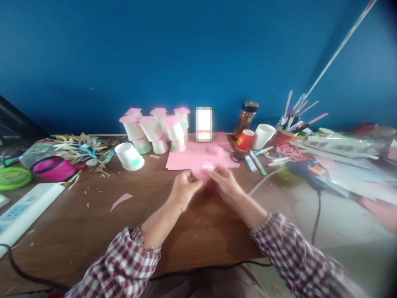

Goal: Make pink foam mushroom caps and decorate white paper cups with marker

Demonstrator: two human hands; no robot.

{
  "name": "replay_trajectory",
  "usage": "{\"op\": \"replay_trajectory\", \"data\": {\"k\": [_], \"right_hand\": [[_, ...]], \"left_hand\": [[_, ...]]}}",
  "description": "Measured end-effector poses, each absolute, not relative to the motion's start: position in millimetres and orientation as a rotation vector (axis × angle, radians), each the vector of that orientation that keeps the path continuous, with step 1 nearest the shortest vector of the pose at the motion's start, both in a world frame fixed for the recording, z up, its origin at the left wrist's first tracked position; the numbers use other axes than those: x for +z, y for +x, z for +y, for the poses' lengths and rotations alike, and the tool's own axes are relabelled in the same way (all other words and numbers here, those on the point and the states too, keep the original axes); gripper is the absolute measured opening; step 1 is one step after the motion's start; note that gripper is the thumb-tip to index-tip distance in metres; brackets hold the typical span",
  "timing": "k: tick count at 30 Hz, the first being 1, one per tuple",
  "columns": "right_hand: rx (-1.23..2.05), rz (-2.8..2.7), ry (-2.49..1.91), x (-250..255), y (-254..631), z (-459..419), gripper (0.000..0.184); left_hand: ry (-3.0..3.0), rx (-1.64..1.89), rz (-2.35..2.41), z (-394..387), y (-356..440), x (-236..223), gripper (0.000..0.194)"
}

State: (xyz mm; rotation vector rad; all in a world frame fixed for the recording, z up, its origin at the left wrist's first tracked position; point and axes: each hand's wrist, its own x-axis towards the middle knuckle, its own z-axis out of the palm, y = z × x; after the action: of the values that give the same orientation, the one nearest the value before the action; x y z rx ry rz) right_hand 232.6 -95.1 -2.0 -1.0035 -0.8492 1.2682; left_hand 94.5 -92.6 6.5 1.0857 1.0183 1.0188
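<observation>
Both my hands meet over the brown table, fingers pinched on a small round pink paper piece point(203, 170). My left hand point(183, 188) grips its left edge, and my right hand point(223, 182) grips its right edge. Just beyond them lies a pink paper sheet point(192, 159) with a small pink paper roll point(215, 150) on it. A pair of scissors point(237, 157) rests at the sheet's right edge. A cluster of white paper cups with pink tops point(156, 128) stands behind the sheet.
A tipped white cup point(129, 156) and paper scraps point(83, 147) lie at left, with a pink bowl point(54, 168) and a power strip point(25, 211). At right stand a red cup point(245, 140), a jar point(246, 118), a pen holder point(283, 136) and a glue gun point(305, 169).
</observation>
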Motion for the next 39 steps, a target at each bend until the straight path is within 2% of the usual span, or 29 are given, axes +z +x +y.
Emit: {"op": "replay_trajectory", "data": {"k": [12, 23, 28, 33, 39], "right_hand": [[1.426, -0.895, -0.965, 2.3, 234.9, -98.2, 0.032], [1.365, -0.903, -0.963, 0.2, 234.7, -97.6, 0.034], [1.338, -0.863, -0.963, -2.3, 236.0, -94.9, 0.035], [1.283, -0.94, -1.011, -0.4, 233.5, -96.8, 0.035], [1.274, -1.008, -1.011, 8.5, 228.9, -104.8, 0.039]], "left_hand": [[1.03, 1.032, 0.943, -96.0, 96.9, 15.0, 0.034], [1.102, 1.068, 0.904, -92.6, 95.6, 9.1, 0.031], [1.007, 1.009, 0.85, -92.7, 94.8, 13.4, 0.041], [0.808, 1.124, 0.919, -91.2, 95.0, 16.9, 0.07], [0.808, 1.158, 0.888, -89.4, 94.4, 17.0, 0.072]]}}
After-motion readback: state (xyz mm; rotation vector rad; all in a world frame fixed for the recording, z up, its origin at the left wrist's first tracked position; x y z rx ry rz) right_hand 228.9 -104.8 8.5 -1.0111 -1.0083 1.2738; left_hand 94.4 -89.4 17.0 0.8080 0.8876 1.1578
